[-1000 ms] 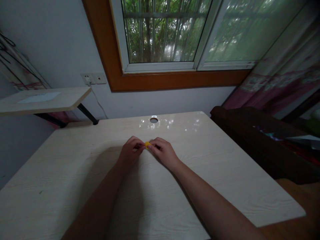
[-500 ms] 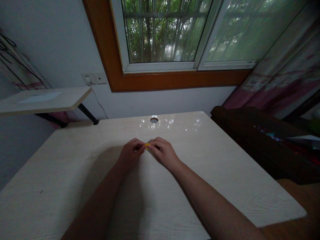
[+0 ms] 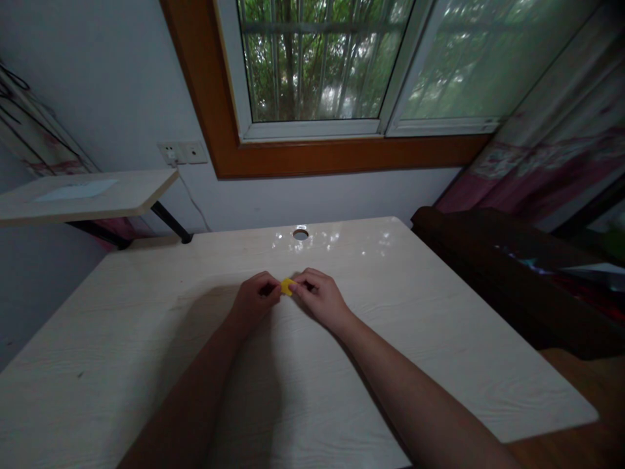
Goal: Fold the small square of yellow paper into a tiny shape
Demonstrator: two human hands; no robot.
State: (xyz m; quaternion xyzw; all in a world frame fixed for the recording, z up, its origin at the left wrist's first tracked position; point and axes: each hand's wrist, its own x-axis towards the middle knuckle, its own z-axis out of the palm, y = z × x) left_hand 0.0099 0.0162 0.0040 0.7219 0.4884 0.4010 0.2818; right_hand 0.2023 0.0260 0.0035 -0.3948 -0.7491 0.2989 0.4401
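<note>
A small yellow piece (image 3: pixel 286 286) is between my two hands, low over the pale wood-grain desk (image 3: pixel 430 365). It is too small for me to tell its kind. My right hand (image 3: pixel 319 294) pinches its right side between thumb and fingers. On the other side, my left hand (image 3: pixel 256 298) has its thumb and fingertips pressed together at the piece's left edge. The fingers cover part of the piece.
Near the desk's back edge is a round cable hole (image 3: pixel 301 234). A raised shelf (image 3: pixel 146 189) on black legs stands at the back left, with a paper (image 3: pixel 75 190) on it. Dark furniture (image 3: pixel 478 280) borders the right side, and a window (image 3: pixel 322 65) is behind.
More of the yellow piece shows now, as my left fingertips have shifted slightly left along it. My right hand stays almost in place.
</note>
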